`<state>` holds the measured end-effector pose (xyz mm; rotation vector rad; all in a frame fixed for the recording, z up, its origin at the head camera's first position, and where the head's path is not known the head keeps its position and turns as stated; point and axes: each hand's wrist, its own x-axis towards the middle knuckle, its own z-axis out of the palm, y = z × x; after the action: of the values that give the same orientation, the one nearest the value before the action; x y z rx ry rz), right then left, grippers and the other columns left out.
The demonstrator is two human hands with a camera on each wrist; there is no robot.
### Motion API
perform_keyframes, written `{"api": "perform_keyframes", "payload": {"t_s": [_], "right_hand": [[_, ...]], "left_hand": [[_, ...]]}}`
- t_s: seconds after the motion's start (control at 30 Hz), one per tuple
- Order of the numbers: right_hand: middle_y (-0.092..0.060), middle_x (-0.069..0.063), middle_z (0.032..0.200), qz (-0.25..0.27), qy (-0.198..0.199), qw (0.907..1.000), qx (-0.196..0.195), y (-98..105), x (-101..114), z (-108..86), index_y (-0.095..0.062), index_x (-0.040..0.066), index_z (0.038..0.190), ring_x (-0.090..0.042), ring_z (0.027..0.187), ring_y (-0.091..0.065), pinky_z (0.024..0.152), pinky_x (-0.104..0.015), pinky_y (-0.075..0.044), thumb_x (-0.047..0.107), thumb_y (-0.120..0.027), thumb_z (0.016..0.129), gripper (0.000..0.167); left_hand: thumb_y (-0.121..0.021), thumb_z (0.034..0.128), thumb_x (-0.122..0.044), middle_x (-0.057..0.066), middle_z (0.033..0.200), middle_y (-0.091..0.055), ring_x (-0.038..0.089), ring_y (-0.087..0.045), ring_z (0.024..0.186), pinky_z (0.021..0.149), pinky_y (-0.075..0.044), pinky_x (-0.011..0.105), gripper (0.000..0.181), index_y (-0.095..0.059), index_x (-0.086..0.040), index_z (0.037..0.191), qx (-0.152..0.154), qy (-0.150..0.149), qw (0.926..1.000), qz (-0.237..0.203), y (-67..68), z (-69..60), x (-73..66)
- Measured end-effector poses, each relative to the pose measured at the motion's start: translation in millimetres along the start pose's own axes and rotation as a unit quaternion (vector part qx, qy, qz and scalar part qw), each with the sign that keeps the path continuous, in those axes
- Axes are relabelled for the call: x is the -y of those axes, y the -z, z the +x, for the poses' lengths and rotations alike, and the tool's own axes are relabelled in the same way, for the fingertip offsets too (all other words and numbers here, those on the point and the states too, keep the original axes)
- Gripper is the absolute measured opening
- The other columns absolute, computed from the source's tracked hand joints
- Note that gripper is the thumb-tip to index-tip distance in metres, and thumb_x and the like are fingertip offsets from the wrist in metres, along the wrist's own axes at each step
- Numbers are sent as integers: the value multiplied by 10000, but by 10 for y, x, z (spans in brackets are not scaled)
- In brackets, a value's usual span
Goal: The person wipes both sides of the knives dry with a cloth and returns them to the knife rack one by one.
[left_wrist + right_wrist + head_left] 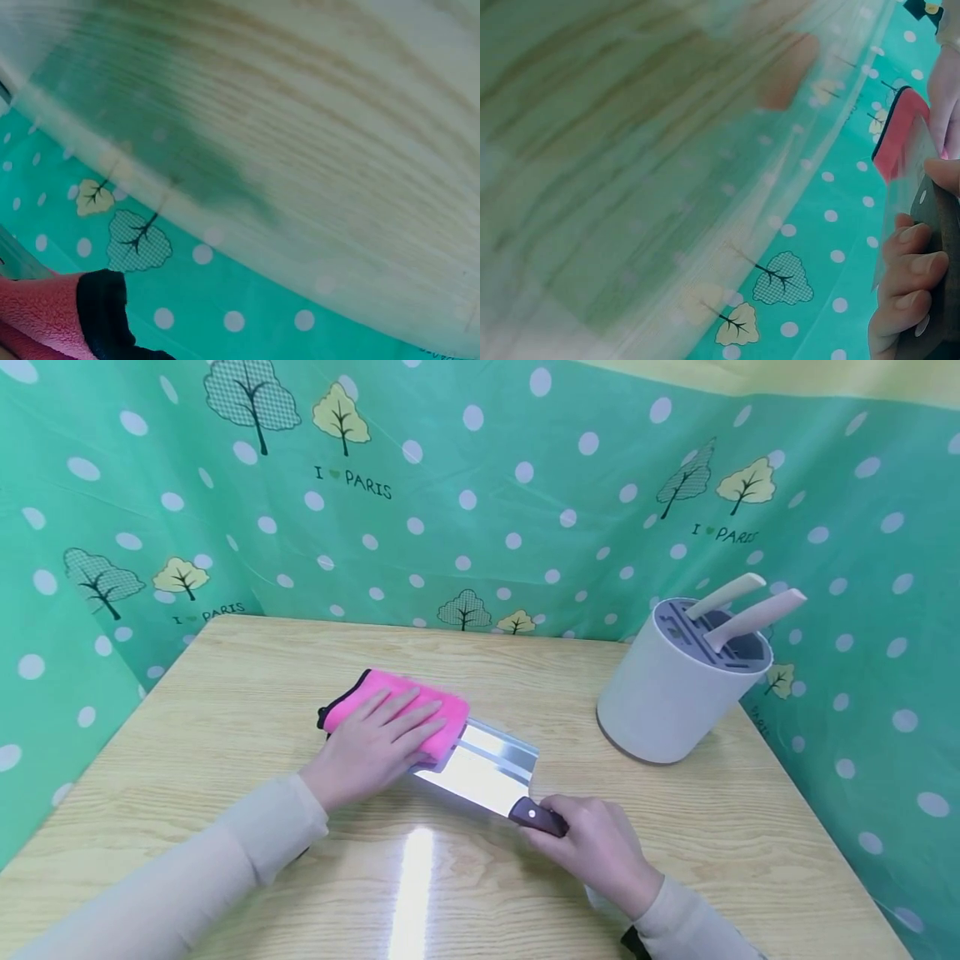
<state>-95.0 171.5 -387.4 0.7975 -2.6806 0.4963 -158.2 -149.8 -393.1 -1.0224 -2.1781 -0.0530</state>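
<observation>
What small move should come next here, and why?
Probably slide the pink cloth along the blade toward the handle: the left hand presses it over the far end, the right hand grips the handle, and the stretch between is bare.

A passage lies between the cleaver (482,768) and the knife block (656,697) at right; the curtain (517,539) bars the far side

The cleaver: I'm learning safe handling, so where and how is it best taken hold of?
Probably by its dark handle, from the person's near right, where the right hand holds it. The handle points that way, while the broad blade extends leftward, partly covered by the pink cloth.
</observation>
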Motion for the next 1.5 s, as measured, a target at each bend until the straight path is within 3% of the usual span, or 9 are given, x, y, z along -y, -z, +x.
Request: {"api": "perform_keyframes", "payload": {"t_s": [0.33, 0.63, 0.8, 1.37, 1.5], "right_hand": [[-579, 129, 603, 42, -264, 9995, 169, 18, -12, 10, -704, 170, 776, 66, 489, -348, 424, -129, -263, 317, -831, 755, 196], [-577, 123, 597, -32, -243, 9996, 101, 13, -13, 18, -718, 159, 793, 66, 478, -340, 421, -127, -263, 323, -832, 752, 204], [-572, 119, 590, -81, -220, 9997, 50, 0, -8, 27, -719, 151, 793, 66, 476, -331, 419, -126, -255, 316, -839, 740, 210], [-502, 138, 561, -89, -283, 9995, 77, -16, 25, 37, -664, 173, 722, 53, 469, -302, 415, -138, -233, 305, -838, 736, 219], [-496, 139, 557, -108, -311, 9994, 107, -14, 32, 38, -656, 175, 716, 49, 466, -299, 412, -142, -229, 306, -838, 738, 225]], "left_hand": [[-164, 1089, -423, 43, 1400, -601, 308, -545, 1302, 1088, -416, 487, 595, -613, -134, 1351, 118, -140, 9998, -125, 38, -30, -111], [-169, 1093, -402, 40, 1397, -603, 313, -546, 1297, 1076, -428, 495, 580, -625, -142, 1338, -12, -170, 9997, -146, 14, -19, -183], [-167, 1093, -396, 42, 1412, -591, 315, -538, 1307, 1080, -426, 496, 573, -613, -145, 1351, 61, -183, 9997, -148, 5, -8, -218], [-234, 1089, -409, 35, 1419, -586, 308, -536, 1314, 1081, -434, 493, 522, -609, -160, 1353, 18, -173, 9997, -184, -41, 55, -345], [-319, 1077, -402, 33, 1425, -580, 304, -530, 1321, 1088, -429, 489, 466, -602, -166, 1363, 56, -178, 9997, -149, -47, 55, -360]]}}
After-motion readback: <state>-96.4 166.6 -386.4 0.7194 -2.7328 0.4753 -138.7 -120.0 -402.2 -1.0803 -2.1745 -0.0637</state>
